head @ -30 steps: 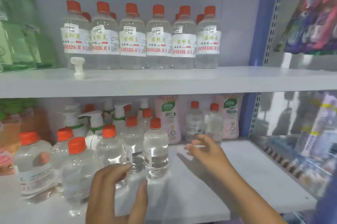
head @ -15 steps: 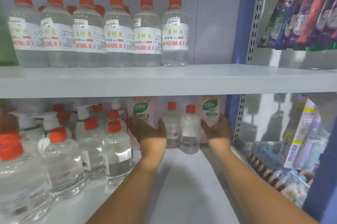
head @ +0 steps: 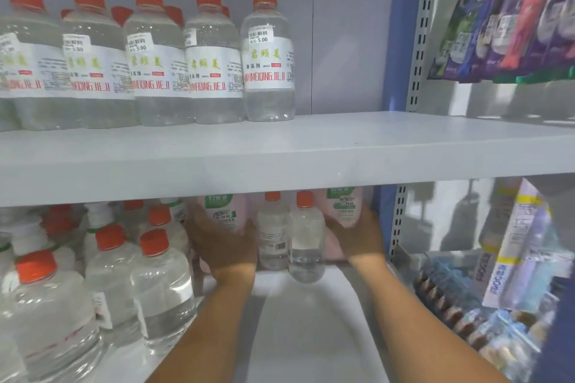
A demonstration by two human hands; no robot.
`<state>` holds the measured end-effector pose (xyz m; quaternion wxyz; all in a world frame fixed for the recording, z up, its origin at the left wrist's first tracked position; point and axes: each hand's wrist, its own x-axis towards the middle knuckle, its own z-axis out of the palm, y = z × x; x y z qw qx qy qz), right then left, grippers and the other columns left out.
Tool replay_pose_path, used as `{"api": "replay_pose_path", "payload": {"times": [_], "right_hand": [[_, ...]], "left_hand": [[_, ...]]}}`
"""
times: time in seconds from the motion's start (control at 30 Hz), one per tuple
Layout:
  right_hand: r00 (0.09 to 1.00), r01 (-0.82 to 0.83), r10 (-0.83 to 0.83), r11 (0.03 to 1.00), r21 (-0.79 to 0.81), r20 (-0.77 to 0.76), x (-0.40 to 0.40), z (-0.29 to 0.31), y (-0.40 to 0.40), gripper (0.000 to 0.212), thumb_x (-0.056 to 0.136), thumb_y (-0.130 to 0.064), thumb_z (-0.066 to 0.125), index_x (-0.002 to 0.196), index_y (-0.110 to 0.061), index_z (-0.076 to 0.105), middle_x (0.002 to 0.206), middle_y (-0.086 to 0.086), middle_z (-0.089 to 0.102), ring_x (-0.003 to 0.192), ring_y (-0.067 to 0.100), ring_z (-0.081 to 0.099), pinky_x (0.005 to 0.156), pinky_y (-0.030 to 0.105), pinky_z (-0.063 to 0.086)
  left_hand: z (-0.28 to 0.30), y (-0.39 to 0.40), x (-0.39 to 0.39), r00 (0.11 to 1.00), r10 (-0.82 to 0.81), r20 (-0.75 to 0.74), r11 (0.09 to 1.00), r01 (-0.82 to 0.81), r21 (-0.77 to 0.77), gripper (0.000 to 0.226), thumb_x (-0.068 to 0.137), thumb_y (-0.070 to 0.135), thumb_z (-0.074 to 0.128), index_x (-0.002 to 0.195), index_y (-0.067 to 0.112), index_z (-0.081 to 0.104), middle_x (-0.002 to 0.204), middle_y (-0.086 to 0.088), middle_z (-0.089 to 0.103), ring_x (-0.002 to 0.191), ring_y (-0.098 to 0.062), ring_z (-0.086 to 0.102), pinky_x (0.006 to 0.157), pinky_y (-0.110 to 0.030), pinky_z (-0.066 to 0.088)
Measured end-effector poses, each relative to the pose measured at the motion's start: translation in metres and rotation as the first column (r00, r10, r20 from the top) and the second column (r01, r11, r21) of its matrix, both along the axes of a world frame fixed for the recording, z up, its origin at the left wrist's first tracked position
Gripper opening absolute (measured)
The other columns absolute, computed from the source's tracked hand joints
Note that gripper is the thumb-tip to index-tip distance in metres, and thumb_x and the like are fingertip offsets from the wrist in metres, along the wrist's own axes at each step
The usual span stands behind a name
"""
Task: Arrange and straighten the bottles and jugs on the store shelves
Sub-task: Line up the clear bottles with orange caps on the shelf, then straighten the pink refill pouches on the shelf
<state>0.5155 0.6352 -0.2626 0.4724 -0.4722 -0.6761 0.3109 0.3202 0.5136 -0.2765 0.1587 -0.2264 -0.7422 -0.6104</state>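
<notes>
Fingers of both hands were wrapped round the two pink bottles at the back of the lower shelf (head: 311,336): the left hand (head: 228,245) held the left pink bottle (head: 222,211), the right hand (head: 357,238) the right pink bottle (head: 343,206). Both bottles stood upright, straight ahead of the palms, each hand equally near its own. Between them, untouched, stood two small clear bottles (head: 291,236) with orange caps. Nearer, to the left, sat bigger clear jugs (head: 158,292); beyond and above, a labelled row (head: 211,71) lined the upper shelf (head: 280,152).
</notes>
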Motion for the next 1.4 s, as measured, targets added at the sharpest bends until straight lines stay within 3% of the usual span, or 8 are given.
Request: {"api": "replay_pose_path", "payload": {"times": [0.13, 0.33, 0.47, 0.57, 0.8, 0.93, 1.23, 1.4], "right_hand": [[0.985, 0.121, -0.119, 0.993, -0.011, 0.126, 0.011, 0.012, -0.015, 0.073, 0.061, -0.083, 0.071, 0.106, -0.025, 0.068, 0.098, 0.001, 0.07, 0.082, 0.021, 0.074, 0.069, 0.035, 0.062], [0.976, 0.201, -0.201, 0.98, 0.011, 0.083, 0.047, 0.015, -0.067, 0.057, 0.065, -0.065, 0.083, 0.102, -0.023, 0.072, 0.087, -0.002, 0.076, 0.07, 0.015, 0.074, 0.067, 0.038, 0.064], [0.977, 0.197, -0.195, 0.98, -0.005, 0.091, 0.08, 0.018, -0.114, 0.042, 0.067, -0.051, 0.09, 0.096, -0.024, 0.076, 0.094, -0.001, 0.077, 0.082, 0.017, 0.074, 0.078, 0.044, 0.062], [0.983, 0.167, -0.166, 0.986, -0.013, 0.073, 0.096, 0.016, -0.158, 0.044, 0.07, -0.044, 0.092, 0.104, -0.023, 0.073, 0.108, 0.003, 0.073, 0.093, 0.019, 0.074, 0.084, 0.044, 0.06], [0.979, -0.136, 0.12, 0.987, -0.09, -0.162, 0.105, 0.01, -0.258, 0.045, 0.074, -0.023, 0.093, 0.111, -0.026, 0.069, 0.1, -0.012, 0.08, 0.087, 0.006, 0.077, 0.063, 0.017, 0.057], [0.94, -0.277, 0.248, 0.956, -0.099, -0.235, 0.098, 0.015, -0.287, 0.041, 0.074, -0.013, 0.092, 0.109, -0.023, 0.072, 0.099, -0.01, 0.081, 0.087, 0.009, 0.077, 0.062, 0.016, 0.056], [0.76, -0.63, 0.577, 0.767, -0.121, -0.298, 0.031, 0.011, -0.36, 0.038, 0.07, -0.017, 0.093, 0.101, -0.029, 0.074, 0.094, -0.01, 0.081, 0.08, 0.008, 0.078, 0.057, 0.018, 0.058], [0.621, -0.777, 0.728, 0.62, -0.107, -0.291, -0.044, 0.016, -0.438, 0.049, 0.058, -0.039, 0.098, 0.1, -0.039, 0.072, 0.097, -0.013, 0.08, 0.084, 0.009, 0.078, 0.071, 0.03, 0.06]], "left_hand": [[0.005, -0.027, 0.017, 0.997, -0.06, -0.04, 0.997, 0.057, -0.057, 0.126, 0.074, 0.08, 0.067, 0.164, 0.02, 0.002, 0.158, -0.022, 0.033, 0.141, -0.044, 0.042, 0.108, -0.06, 0.045], [0.011, -0.073, 0.045, 0.973, -0.231, 0.02, 0.959, 0.231, -0.165, 0.117, 0.074, 0.047, 0.088, 0.161, 0.015, 0.016, 0.139, -0.024, 0.045, 0.127, -0.046, 0.049, 0.102, -0.056, 0.05], [0.014, -0.111, 0.067, 0.93, -0.363, 0.059, 0.91, 0.368, -0.194, 0.113, 0.064, 0.058, 0.09, 0.15, 0.01, 0.034, 0.134, -0.014, 0.046, 0.128, -0.039, 0.047, 0.106, -0.054, 0.047], [0.01, -0.139, 0.073, 0.882, -0.47, 0.036, 0.867, 0.469, -0.172, 0.097, 0.052, 0.072, 0.083, 0.126, 0.02, 0.049, 0.119, 0.0, 0.044, 0.115, -0.027, 0.052, 0.096, -0.047, 0.052], [0.007, -0.21, 0.096, 0.707, -0.688, 0.162, 0.72, 0.694, 0.027, 0.07, 0.049, 0.067, 0.085, 0.104, 0.053, 0.043, 0.102, 0.032, 0.064, 0.086, 0.014, 0.063, 0.062, -0.015, 0.052], [0.011, -0.259, 0.099, 0.741, -0.632, 0.229, 0.768, 0.639, 0.05, 0.072, 0.048, 0.064, 0.086, 0.109, 0.056, 0.047, 0.101, 0.032, 0.069, 0.085, 0.008, 0.068, 0.076, -0.038, 0.062], [0.017, -0.419, 0.073, 0.965, -0.199, 0.171, 0.978, 0.206, -0.024, 0.08, 0.04, 0.067, 0.082, 0.11, 0.051, 0.048, 0.098, 0.021, 0.072, 0.087, -0.005, 0.07, 0.074, -0.041, 0.06], [0.017, -0.529, 0.028, 0.989, 0.034, 0.145, 0.999, -0.031, -0.024, 0.081, 0.04, 0.07, 0.085, 0.109, 0.067, 0.042, 0.099, 0.035, 0.067, 0.082, 0.011, 0.064, 0.065, -0.031, 0.054]]}}
